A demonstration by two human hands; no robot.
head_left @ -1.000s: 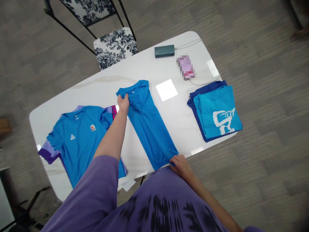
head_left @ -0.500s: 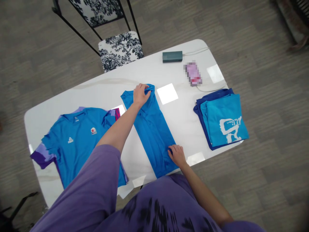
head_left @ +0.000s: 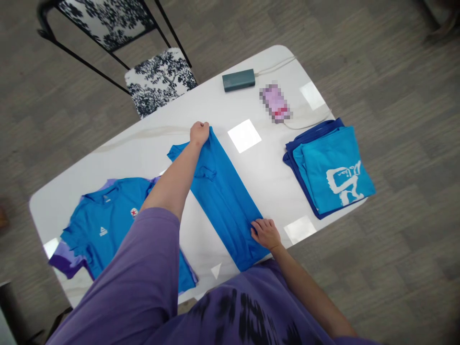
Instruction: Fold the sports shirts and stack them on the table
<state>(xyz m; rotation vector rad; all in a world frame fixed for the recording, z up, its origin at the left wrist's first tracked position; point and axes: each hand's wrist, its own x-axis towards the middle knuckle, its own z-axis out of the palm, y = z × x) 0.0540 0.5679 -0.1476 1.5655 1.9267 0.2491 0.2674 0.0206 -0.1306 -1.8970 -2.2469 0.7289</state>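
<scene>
A blue T-shirt (head_left: 227,206), folded lengthwise into a long strip, lies slantwise across the white table. My left hand (head_left: 200,132) is closed on its far end, at the right corner. Near the closer end, my right hand (head_left: 266,233) has its fingers curled on the shirt's right edge, pinching the cloth. To the left, a second blue T-shirt (head_left: 108,239) with a small white logo and a badge is spread flat. Purple garments (head_left: 68,258) show beneath it, and my left arm covers part of it.
Folded clothes (head_left: 332,167), light blue over dark blue, are stacked at the table's right end. A dark green power bank (head_left: 238,80) with a cable and a blurred pink phone (head_left: 276,103) lie toward the back. A patterned chair (head_left: 161,79) stands beyond the white table (head_left: 125,153).
My left hand has closed on the strip's far end, and its right corner is now pulled out straighter. The right hand stays at the near edge. The whole view has shifted and turned slightly.
</scene>
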